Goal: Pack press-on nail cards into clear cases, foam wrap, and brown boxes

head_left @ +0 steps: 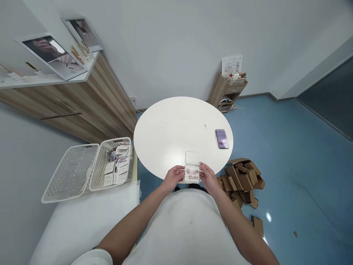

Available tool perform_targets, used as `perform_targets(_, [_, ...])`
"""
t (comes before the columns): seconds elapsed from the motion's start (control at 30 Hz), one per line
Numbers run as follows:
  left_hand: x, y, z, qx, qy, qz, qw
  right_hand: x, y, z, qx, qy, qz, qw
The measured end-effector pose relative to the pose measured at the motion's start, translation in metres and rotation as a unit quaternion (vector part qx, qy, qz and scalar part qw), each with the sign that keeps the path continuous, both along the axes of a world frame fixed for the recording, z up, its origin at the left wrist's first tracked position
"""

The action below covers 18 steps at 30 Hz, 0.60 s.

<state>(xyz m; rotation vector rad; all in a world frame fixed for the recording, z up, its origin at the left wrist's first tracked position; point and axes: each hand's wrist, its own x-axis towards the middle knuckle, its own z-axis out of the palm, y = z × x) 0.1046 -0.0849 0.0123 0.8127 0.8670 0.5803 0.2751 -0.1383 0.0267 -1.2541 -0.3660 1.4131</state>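
A small clear plastic box (192,180) is held between both hands over the near edge of the white round table (176,121). Its hinged lid (192,158) is raised and tilts away from me. Inside sit several small shiny pieces (192,171), pinkish and silvery, that look like press-on nails. My left hand (173,178) grips the box's left side, thumb and fingers at the edge. On the opposite side, my right hand (209,178) holds the right edge with its fingertips. Part of the fingers is hidden behind the box.
A purple phone-like object (222,139), pixelated, lies on the table's right. An opened white basket (95,176) with several packets stands at left. Brown cardboard boxes (244,180) are heaped on the blue floor at right. A wooden cabinet (107,95) and small shelf unit (231,88) stand behind.
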Motion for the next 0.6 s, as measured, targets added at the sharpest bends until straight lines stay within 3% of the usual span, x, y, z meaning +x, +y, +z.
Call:
perform_targets(0.27, [-0.003,-0.003,0.006,-0.055,-0.061,-0.011,0.997,0.007,0.005,0.014,0.016,0.006,0.034,0.999])
perform_targets(0.6, [-0.003,-0.006,0.017,-0.107,-0.099,0.004,0.989,0.001,0.003,0.02,0.054,0.025,0.029,0.998])
